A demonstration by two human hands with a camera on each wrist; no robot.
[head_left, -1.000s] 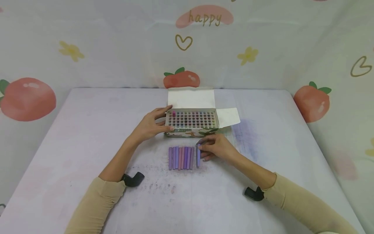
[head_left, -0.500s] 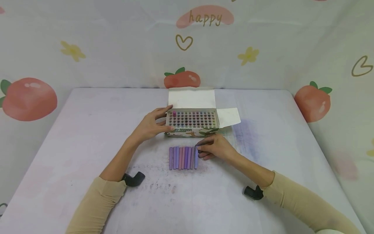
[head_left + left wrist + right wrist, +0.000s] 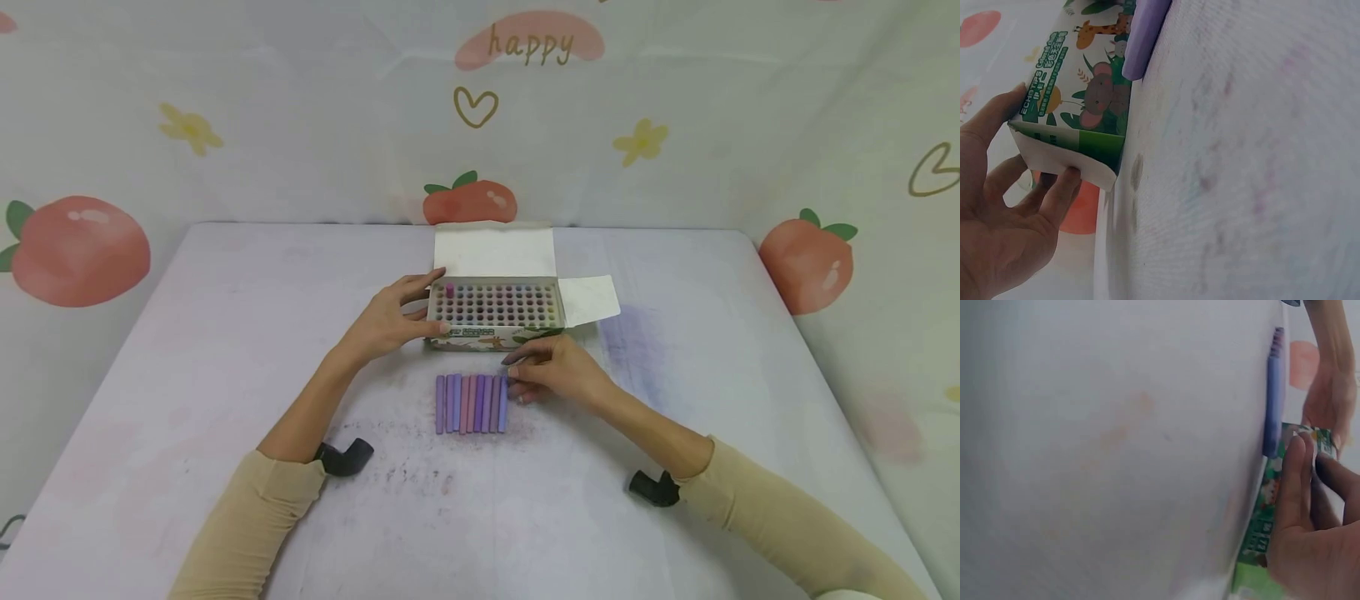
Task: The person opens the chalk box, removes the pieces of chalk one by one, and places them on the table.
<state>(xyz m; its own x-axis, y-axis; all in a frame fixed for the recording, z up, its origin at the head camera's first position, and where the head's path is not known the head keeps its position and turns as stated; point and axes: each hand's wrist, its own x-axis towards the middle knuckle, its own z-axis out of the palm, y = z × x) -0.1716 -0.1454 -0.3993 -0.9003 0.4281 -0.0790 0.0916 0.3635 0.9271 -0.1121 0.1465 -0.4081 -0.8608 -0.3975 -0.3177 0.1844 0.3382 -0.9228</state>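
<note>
A cardboard chalk box (image 3: 491,340) stands with its lid up, its holder filled with rows of chalk ends. One magenta chalk stick (image 3: 450,291) pokes up at its back left. My left hand (image 3: 385,327) grips the box's left end, thumb on the front wall and fingers behind; the left wrist view shows fingers against an end flap (image 3: 1066,159). In front of the box, purple, pink and blue chalk sticks (image 3: 470,404) lie side by side in a row. My right hand (image 3: 558,373) hovers at the row's right end, beside the blue chalk stick (image 3: 1274,406), holding nothing visible.
The white lid flap (image 3: 495,250) leans back and a side flap (image 3: 588,301) spreads right. The white tabletop (image 3: 480,533) has purple chalk smudges. A printed cloth (image 3: 337,125) hangs behind. Black wrist mounts (image 3: 345,458) sit under both forearms.
My right hand has slid the blue chalk stick left against the row's right end, and its fingers have come off it slightly. The left hand stays on the box.
</note>
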